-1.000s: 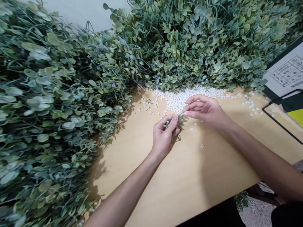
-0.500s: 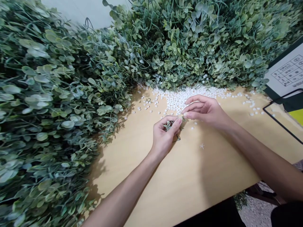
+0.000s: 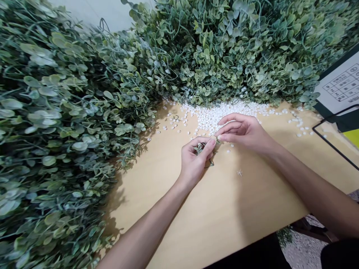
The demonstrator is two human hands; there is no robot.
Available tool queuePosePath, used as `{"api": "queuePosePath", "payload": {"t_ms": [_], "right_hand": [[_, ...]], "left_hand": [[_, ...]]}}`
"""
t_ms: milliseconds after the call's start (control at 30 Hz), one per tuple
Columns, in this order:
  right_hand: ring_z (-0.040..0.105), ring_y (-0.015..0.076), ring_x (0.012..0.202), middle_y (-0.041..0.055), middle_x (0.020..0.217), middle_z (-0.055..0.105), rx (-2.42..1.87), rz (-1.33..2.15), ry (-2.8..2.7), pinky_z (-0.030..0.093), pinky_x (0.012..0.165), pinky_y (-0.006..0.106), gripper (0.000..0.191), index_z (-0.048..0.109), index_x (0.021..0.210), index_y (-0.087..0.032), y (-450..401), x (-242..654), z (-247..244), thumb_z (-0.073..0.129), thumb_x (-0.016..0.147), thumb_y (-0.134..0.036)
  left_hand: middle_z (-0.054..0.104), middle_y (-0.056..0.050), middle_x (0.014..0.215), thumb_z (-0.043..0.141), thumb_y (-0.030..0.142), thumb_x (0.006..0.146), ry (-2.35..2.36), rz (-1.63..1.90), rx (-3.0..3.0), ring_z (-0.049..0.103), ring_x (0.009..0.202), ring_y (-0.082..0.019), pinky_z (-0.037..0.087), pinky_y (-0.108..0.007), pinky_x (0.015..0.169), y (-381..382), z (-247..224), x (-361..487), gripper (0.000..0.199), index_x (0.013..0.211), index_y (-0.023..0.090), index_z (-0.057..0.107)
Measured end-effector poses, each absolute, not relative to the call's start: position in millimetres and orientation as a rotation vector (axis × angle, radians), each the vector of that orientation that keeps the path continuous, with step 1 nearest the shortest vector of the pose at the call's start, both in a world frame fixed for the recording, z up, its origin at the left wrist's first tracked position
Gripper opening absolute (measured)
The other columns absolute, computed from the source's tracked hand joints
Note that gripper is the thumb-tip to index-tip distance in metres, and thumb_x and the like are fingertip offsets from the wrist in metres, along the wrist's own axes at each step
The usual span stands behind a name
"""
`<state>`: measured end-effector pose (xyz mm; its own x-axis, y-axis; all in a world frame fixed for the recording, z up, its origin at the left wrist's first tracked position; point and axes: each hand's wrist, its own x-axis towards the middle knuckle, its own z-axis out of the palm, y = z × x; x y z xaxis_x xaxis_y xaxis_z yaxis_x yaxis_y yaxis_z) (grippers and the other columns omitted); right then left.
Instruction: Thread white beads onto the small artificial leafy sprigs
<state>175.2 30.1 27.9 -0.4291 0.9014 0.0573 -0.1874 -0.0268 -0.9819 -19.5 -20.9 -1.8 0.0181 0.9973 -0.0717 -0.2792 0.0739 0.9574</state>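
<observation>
My left hand (image 3: 193, 158) is closed around an artificial leaf sprig (image 3: 199, 148), whose green leaves and thin stem show between and below the fingers. Thumb and index finger of my right hand (image 3: 245, 133) pinch at the sprig's upper end, right beside the left fingertips. Whatever small piece sits between the two sets of fingertips is mostly hidden. Just behind the hands lies a pile of small white plastic pieces (image 3: 213, 117), with a few strays near the right fingers. A small white star-shaped piece (image 3: 239, 172) rests on the table below the right hand.
Dense artificial greenery (image 3: 70, 130) lines the left side and back of the wooden table (image 3: 196, 224). At the right stand a box with a printed label (image 3: 342, 87), a black wire frame (image 3: 331, 145) and something yellow (image 3: 352, 137). A speckled floor shows below the table's edge.
Both hands stay almost in place. The right fingertips shift very slightly at the sprig's end, where a little more green shows.
</observation>
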Motion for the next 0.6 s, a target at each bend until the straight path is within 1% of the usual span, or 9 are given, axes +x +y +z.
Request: {"api": "queuePosePath", "payload": {"t_ms": [200, 400, 600], "right_hand": [[0.078, 0.0153, 0.081, 0.0037, 0.095, 0.084, -0.814, 1.599, -1.404, 0.063, 0.078, 0.026, 0.045, 0.072, 0.109, -0.02, 29.5, 176.1, 29.6, 0.097, 0.071, -0.024], [0.078, 0.0161, 0.081, 0.0037, 0.095, 0.084, -0.822, 1.579, -1.425, 0.063, 0.077, 0.027, 0.043, 0.072, 0.11, -0.02, 30.1, 176.4, 28.6, 0.095, 0.074, -0.026], [0.077, 0.0167, 0.08, 0.0045, 0.095, 0.085, -0.835, 1.543, -1.442, 0.062, 0.075, 0.028, 0.043, 0.073, 0.11, -0.02, 29.0, 174.7, 27.3, 0.096, 0.073, -0.027]], "left_hand": [[0.052, 0.004, 0.057, 0.087, 0.043, 0.083, 1.046, 1.267, 0.929, 0.041, 0.051, -0.007, 0.033, -0.018, 0.045, -21.6, -1.5, -19.8, 0.03, 0.081, 0.016, 0.074], [0.051, 0.004, 0.056, 0.087, 0.043, 0.083, 1.053, 1.249, 0.928, 0.04, 0.05, -0.006, 0.035, -0.018, 0.043, -21.6, 0.1, -19.1, 0.03, 0.082, 0.017, 0.074], [0.049, 0.005, 0.056, 0.087, 0.043, 0.083, 1.048, 1.252, 0.947, 0.039, 0.049, -0.006, 0.037, -0.018, 0.043, -22.2, -0.5, -18.9, 0.03, 0.083, 0.016, 0.074]]}}
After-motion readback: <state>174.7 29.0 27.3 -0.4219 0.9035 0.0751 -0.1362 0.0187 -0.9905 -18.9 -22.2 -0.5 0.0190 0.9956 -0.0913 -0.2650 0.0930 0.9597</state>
